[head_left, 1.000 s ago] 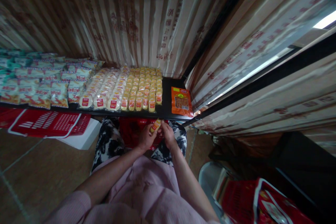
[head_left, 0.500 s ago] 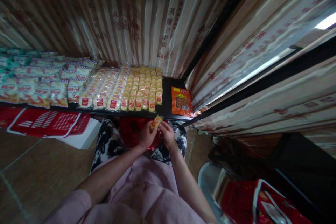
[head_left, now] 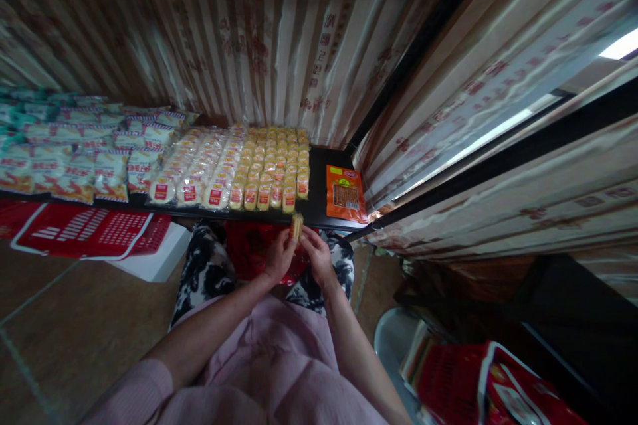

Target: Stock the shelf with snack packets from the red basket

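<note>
Between my two hands is a small wrapped yellow snack cake [head_left: 296,227], tilted on edge above my lap. My left hand [head_left: 280,255] grips it from the left with closed fingers. On the other side, the fingertips of my right hand [head_left: 317,255] pinch its lower right part. Just beyond, on the black shelf [head_left: 319,187], stand rows of similar yellow wrapped cakes [head_left: 269,176]. Rows of white round wrapped snacks [head_left: 192,176] adjoin them on the left. An orange snack pouch [head_left: 345,192] lies at the shelf's right end.
Several white snack bags [head_left: 74,163] fill the shelf's left part. Below hangs a red basket [head_left: 94,232] by a white box [head_left: 159,255]. Red plastic [head_left: 249,249] lies between my knees. Another red basket [head_left: 458,375] sits at lower right. Curtains [head_left: 279,33] close off the back.
The snack cake has been turned in my hands, from its labelled face showing to its narrow side. Both hands stay almost in the same place.
</note>
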Motion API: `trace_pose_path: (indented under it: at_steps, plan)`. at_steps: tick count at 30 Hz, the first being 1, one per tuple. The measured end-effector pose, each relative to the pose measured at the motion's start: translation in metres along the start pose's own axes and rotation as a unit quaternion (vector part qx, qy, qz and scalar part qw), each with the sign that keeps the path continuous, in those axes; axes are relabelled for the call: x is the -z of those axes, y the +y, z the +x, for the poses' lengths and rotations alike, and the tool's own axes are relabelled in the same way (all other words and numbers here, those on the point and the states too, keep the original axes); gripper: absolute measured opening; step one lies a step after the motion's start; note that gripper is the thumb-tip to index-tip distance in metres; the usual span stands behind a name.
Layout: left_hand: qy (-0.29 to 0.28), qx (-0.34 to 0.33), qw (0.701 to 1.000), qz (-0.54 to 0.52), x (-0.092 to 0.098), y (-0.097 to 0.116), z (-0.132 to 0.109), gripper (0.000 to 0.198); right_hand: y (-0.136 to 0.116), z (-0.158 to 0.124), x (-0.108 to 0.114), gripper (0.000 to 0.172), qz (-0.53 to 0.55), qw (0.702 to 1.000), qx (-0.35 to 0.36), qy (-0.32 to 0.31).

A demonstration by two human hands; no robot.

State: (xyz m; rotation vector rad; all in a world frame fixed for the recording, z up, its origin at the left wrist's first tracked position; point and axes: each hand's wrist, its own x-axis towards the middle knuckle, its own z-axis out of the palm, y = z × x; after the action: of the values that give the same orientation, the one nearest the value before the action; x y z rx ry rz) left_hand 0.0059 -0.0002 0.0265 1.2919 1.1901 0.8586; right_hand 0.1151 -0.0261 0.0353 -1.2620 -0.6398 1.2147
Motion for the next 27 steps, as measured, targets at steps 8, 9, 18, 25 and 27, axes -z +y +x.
trace_pose_path:
  at_steps: [8, 9, 18, 25, 27]
  plan:
    - [-0.013, 0.052, 0.993, -0.104, -0.003, 0.003, 0.002, 0.031, -0.004, -0.001, -0.001, 0.048, -0.064, 0.997, 0.028, -0.030]
    - [-0.014, 0.058, 0.992, -0.112, -0.004, 0.002, 0.002, 0.031, -0.004, 0.000, 0.000, 0.048, -0.079, 0.996, 0.031, -0.029]
    - [-0.026, 0.096, 0.980, -0.171, -0.008, 0.007, 0.007, 0.031, -0.006, 0.000, 0.003, 0.045, -0.156, 0.984, 0.080, -0.003]
    - [-0.020, 0.111, 0.972, -0.208, -0.007, 0.013, 0.004, 0.036, -0.002, 0.001, 0.006, 0.045, -0.184, 0.978, 0.099, 0.000]
    - [-0.021, 0.116, 0.969, -0.217, -0.006, 0.013, 0.004, 0.038, 0.001, 0.002, 0.008, 0.044, -0.193, 0.975, 0.108, 0.005]
